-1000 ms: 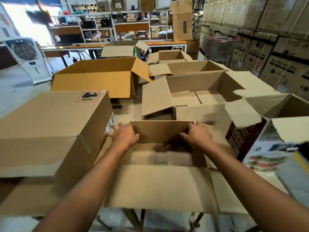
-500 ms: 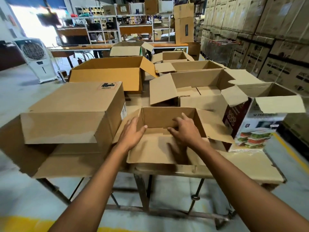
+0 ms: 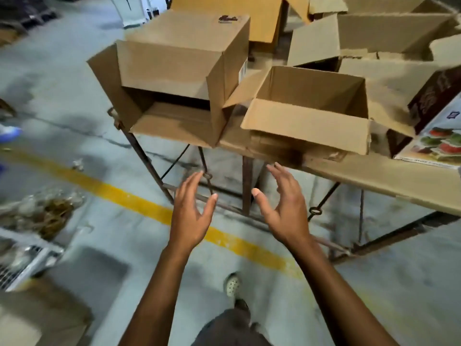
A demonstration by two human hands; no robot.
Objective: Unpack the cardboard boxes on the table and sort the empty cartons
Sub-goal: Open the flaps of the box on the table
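Observation:
An open, empty brown carton [image 3: 306, 113] sits at the near edge of the table [image 3: 389, 176], flaps spread. To its left a larger brown carton [image 3: 174, 68] lies on its side, its open mouth facing me. My left hand [image 3: 190, 208] and my right hand [image 3: 282, 206] hover in the air below the table edge, palms facing each other, fingers spread and relaxed, holding nothing. Both are apart from the cartons.
More open cartons [image 3: 389, 31] fill the table behind. A printed product box [image 3: 439, 126] stands at the right. The table's rusty metal legs [image 3: 247, 186] are just beyond my hands. A yellow floor line [image 3: 139, 203] crosses the concrete. Clutter and a wire basket [image 3: 27, 258] lie at left.
Both hands have come off the open carton and pulled back below the table edge. The view has dropped and stepped back, showing the floor and my foot.

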